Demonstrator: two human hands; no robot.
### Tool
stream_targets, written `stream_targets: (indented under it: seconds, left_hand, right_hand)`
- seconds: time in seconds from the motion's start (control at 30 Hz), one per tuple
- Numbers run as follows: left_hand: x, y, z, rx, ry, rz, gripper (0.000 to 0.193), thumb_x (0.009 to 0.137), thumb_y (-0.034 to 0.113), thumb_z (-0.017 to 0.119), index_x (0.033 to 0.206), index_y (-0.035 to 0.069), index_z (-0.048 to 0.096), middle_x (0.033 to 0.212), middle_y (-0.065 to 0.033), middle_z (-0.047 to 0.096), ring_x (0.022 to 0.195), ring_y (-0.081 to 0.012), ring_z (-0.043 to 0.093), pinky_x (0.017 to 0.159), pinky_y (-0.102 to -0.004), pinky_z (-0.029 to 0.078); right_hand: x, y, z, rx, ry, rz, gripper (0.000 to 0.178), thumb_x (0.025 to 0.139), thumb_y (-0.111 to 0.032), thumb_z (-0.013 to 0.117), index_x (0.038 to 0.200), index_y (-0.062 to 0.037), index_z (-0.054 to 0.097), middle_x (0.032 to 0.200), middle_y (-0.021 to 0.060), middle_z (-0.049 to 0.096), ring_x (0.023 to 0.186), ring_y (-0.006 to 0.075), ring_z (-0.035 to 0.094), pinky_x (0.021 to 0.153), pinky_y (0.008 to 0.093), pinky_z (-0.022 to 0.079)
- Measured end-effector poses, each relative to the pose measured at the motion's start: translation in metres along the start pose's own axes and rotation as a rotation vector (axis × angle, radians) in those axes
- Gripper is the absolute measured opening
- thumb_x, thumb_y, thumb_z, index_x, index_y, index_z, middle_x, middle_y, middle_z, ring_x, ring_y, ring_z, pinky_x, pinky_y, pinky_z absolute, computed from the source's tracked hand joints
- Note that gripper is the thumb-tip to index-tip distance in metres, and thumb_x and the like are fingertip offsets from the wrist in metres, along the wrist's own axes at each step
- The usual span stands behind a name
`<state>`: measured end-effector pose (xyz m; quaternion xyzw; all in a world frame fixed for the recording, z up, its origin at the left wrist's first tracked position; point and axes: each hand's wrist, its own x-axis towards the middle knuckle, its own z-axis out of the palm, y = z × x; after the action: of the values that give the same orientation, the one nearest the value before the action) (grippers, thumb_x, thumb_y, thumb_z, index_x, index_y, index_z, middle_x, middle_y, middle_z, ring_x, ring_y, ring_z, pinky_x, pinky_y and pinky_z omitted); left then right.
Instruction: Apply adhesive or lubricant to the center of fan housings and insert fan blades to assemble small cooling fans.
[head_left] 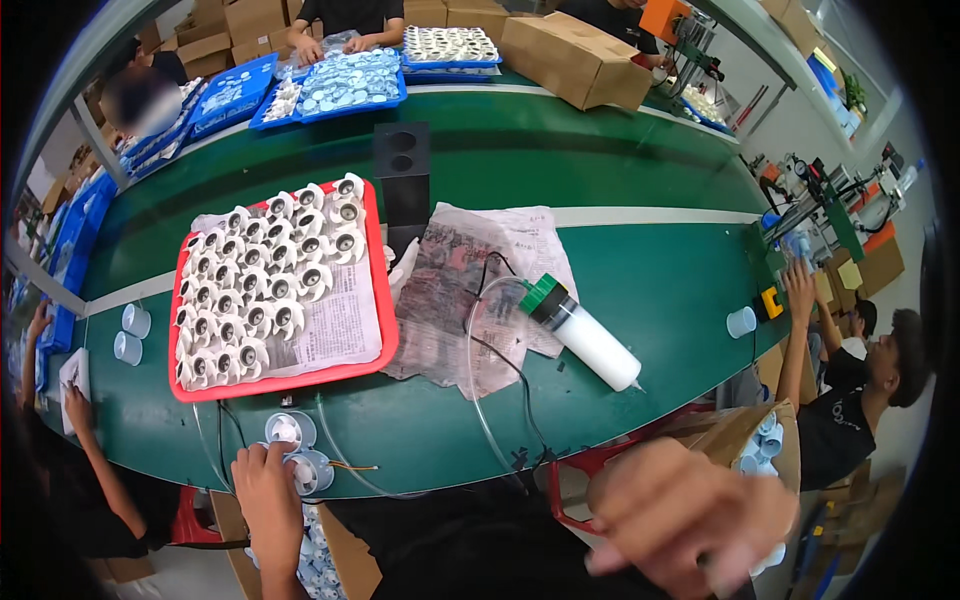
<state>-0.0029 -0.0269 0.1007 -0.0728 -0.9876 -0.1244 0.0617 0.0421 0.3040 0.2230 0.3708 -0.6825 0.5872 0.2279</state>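
Observation:
My left hand (268, 495) is at the table's near edge, its fingers curled against the side of a light-blue round housing (312, 472). That housing has a white centre, and thin coloured wires come out to its right. A second such housing (288, 430) sits just behind it, touching or nearly so. My right hand (690, 515) is raised at the lower right, smeared by motion, so whether it holds anything cannot be made out. Ahead of my left hand lies a red tray (385, 300) with rows of white bladed impellers (255, 280) on paper.
A white-filled dispensing syringe (597, 345) with green cap and hose lies on newspaper (440, 340). A black block (403, 180) with round holes stands behind. Cardboard boxes of blue cups (768, 445) flank me. Light-blue cups (136, 320) stand left. Co-workers sit around.

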Motion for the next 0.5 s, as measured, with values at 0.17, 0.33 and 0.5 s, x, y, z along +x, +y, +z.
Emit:
stream_targets:
  seconds: [0.17,0.33,0.5]
  left_hand:
    - [-0.006,-0.007,-0.012,0.007,-0.054,0.043,0.023,0.079,-0.002,0.065,0.100,0.006,0.065,0.089,-0.0130,0.053,0.088,-0.0333,0.050,0.079,-0.0433,0.039]
    - [-0.032,-0.031,-0.050,-0.210,-0.010,-0.176,0.023,0.072,-0.004,0.069,0.093,0.004,0.067,0.084,-0.0151,0.054,0.084,-0.0337,0.052,0.076,-0.0432,0.041]
    - [-0.042,-0.070,-0.069,-0.300,0.243,-0.312,0.024,0.072,-0.004,0.069,0.095,0.001,0.066,0.083,-0.0146,0.054,0.076,-0.0311,0.054,0.070,-0.0395,0.044]
  right_hand:
    - [0.019,0.000,0.024,0.176,0.115,-0.334,0.014,0.097,-0.022,0.060,0.101,-0.0087,0.063,0.127,0.0025,0.061,0.054,0.0309,0.060,0.040,0.0374,0.040]
    - [0.035,0.021,0.035,0.547,0.102,-0.346,0.011,0.094,-0.013,0.058,0.087,-0.0078,0.050,0.103,0.0003,0.072,0.047,0.0291,0.057,0.041,0.0350,0.040]
    - [0.039,0.040,0.035,0.485,-0.103,-0.310,0.023,0.094,-0.011,0.061,0.108,-0.0090,0.043,0.085,0.0165,0.069,0.044,0.0221,0.056,0.035,0.0297,0.044]
